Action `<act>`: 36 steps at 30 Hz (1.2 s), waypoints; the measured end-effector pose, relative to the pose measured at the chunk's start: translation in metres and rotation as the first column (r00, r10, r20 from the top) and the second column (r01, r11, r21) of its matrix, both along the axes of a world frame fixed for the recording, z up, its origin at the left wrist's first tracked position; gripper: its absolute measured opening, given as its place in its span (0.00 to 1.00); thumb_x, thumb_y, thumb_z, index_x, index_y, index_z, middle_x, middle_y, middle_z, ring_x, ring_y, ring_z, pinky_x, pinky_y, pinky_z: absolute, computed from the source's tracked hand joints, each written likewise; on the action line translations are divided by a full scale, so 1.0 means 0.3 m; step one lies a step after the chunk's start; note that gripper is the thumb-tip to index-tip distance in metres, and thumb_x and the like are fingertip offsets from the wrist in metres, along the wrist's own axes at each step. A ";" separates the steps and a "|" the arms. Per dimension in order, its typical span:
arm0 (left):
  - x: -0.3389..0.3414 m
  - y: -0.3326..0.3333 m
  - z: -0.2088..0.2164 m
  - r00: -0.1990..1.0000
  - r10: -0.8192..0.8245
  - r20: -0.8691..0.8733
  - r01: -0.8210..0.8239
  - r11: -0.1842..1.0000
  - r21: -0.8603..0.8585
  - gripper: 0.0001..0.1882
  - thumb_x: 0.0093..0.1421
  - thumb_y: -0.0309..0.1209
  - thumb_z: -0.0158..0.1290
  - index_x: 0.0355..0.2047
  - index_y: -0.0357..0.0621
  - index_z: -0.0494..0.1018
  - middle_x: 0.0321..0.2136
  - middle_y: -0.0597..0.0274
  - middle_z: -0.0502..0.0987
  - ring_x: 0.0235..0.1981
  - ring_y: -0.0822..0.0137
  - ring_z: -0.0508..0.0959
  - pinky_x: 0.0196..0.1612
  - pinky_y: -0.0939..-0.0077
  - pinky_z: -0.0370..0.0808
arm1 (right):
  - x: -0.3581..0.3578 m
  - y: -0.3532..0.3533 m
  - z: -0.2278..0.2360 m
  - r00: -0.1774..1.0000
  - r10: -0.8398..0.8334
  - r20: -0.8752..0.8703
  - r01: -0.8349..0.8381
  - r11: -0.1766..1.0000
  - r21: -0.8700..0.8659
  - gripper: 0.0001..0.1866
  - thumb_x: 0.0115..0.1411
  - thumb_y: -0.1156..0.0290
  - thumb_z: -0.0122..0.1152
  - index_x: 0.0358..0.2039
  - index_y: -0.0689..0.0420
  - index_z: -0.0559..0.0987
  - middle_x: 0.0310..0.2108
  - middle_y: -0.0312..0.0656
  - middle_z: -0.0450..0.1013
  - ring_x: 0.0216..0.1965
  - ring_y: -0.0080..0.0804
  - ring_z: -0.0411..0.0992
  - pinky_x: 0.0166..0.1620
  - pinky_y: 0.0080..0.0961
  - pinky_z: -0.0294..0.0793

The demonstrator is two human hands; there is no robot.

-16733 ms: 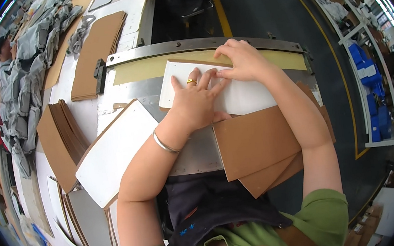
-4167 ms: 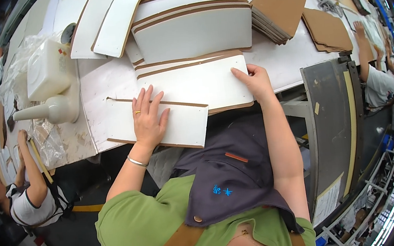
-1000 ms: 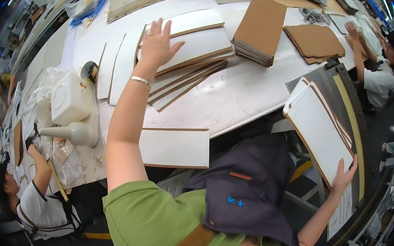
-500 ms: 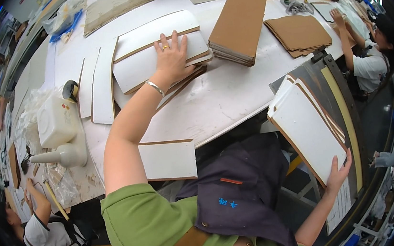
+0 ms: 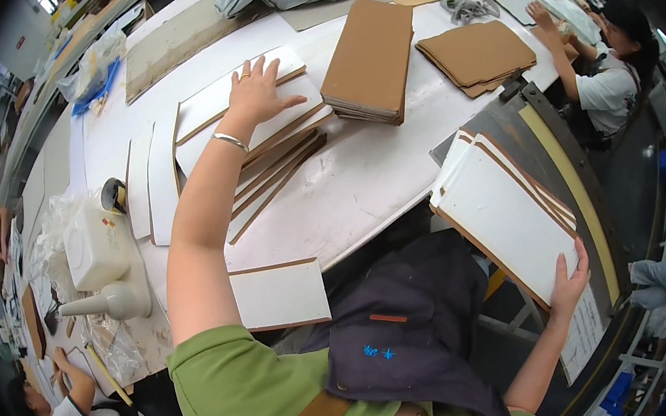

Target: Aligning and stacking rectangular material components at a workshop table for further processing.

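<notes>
White panels with brown edges lie in a pile at the middle left of the table. Over their right part my left hand spreads its fingers and thumb; whether it touches the top panel I cannot tell. Below it, several panels fan out toward me. My right hand grips the near right corner of a stack of similar white panels, thumb on top and fingers at the edge. That stack rests tilted over a grey board with a yellow strip.
Two brown stacks, one tall and one low, stand farther back. A white plastic jug, a bottle with a nozzle and a tape roll sit left. One white panel juts over the near edge. Co-workers sit on both sides.
The view has shifted, so the table appears farther left. My left hand has lifted its wrist and spread its thumb; the panels beneath it fan out more. My right hand keeps its grip.
</notes>
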State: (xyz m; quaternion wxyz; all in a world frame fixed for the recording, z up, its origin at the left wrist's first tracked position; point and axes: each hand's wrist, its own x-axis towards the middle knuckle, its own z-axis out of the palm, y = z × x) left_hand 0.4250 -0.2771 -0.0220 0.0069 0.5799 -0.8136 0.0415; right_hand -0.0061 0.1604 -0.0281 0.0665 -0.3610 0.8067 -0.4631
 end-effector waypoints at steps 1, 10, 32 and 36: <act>-0.009 -0.017 -0.007 1.000 -0.005 0.000 0.005 1.000 -0.006 0.54 0.49 0.71 0.52 0.66 0.47 0.56 0.66 0.47 0.57 0.68 0.44 0.53 0.67 0.47 0.52 | 0.008 -0.003 0.005 1.000 -0.005 0.000 0.005 1.000 -0.006 0.23 0.63 0.78 0.53 0.59 0.62 0.66 0.59 0.47 0.65 0.59 0.34 0.64 0.62 0.30 0.60; -0.069 -0.134 -0.105 1.000 0.029 0.003 -0.028 0.985 -0.171 0.21 0.60 0.37 0.50 0.52 0.43 0.66 0.41 0.55 0.79 0.37 0.51 0.81 0.37 0.59 0.79 | 0.026 -0.005 0.000 0.998 -0.057 0.021 0.055 0.997 0.057 0.21 0.64 0.75 0.54 0.58 0.61 0.68 0.59 0.49 0.65 0.61 0.36 0.62 0.63 0.31 0.58; -0.026 0.148 0.036 0.835 0.013 -0.550 -0.262 0.888 -0.379 0.12 0.65 0.37 0.48 0.45 0.51 0.76 0.35 0.50 0.81 0.32 0.46 0.81 0.35 0.54 0.77 | 0.050 0.000 -0.001 0.998 -0.048 -0.036 0.048 0.999 -0.016 0.20 0.61 0.77 0.54 0.54 0.60 0.72 0.55 0.48 0.69 0.56 0.36 0.66 0.61 0.30 0.61; 0.147 0.128 0.210 0.693 -0.078 -0.716 -0.438 0.744 -0.505 0.16 0.67 0.41 0.48 0.38 0.43 0.78 0.27 0.48 0.81 0.29 0.49 0.80 0.32 0.60 0.75 | 0.048 -0.008 -0.003 0.997 -0.033 -0.072 0.033 0.999 -0.003 0.19 0.61 0.77 0.55 0.53 0.61 0.72 0.53 0.49 0.70 0.55 0.36 0.68 0.60 0.30 0.63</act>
